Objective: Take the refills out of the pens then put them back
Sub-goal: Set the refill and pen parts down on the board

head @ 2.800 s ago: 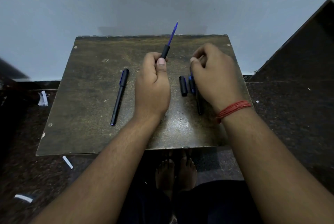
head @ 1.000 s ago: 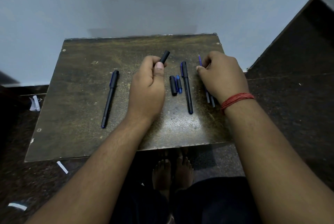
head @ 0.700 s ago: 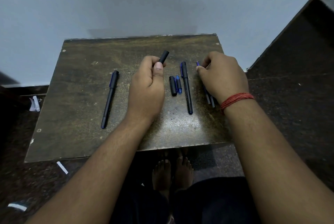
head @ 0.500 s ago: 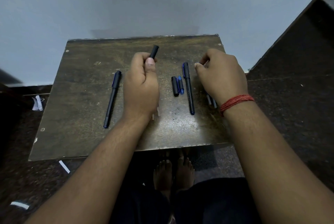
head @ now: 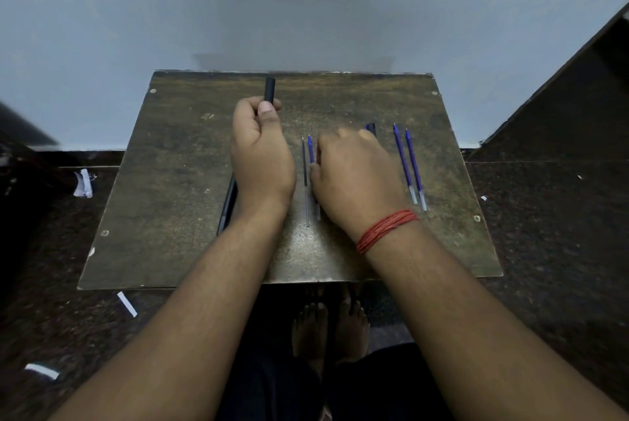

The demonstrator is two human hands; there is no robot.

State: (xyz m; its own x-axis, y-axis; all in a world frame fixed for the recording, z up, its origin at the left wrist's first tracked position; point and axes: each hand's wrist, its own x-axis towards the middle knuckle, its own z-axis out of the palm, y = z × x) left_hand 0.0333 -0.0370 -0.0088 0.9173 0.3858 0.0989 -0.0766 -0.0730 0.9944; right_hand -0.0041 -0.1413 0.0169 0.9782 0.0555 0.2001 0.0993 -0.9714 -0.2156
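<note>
My left hand (head: 262, 155) grips a black pen barrel (head: 269, 89), whose end sticks up past the thumb. My right hand (head: 354, 175) lies knuckles-up on the wooden board (head: 170, 182), fingers bent down, hiding what is under it. Its thumb sits against a blue refill (head: 311, 152), beside a thin dark refill (head: 305, 189). The tip of a black pen (head: 371, 127) peeks out above the knuckles. Two more blue refills (head: 403, 162) lie side by side right of the hand. Another black pen (head: 227, 206) is half hidden under my left wrist.
The board sits low against a pale wall, its front edge near my bare feet (head: 326, 325). Paper scraps (head: 83, 182) lie on the dark floor at the left. A dark slanted surface (head: 561, 97) rises at the right.
My right hand has left the refills at the right and moved left over the pen and caps. My left hand has shifted left and lifted the barrel, uncovering two refills.
</note>
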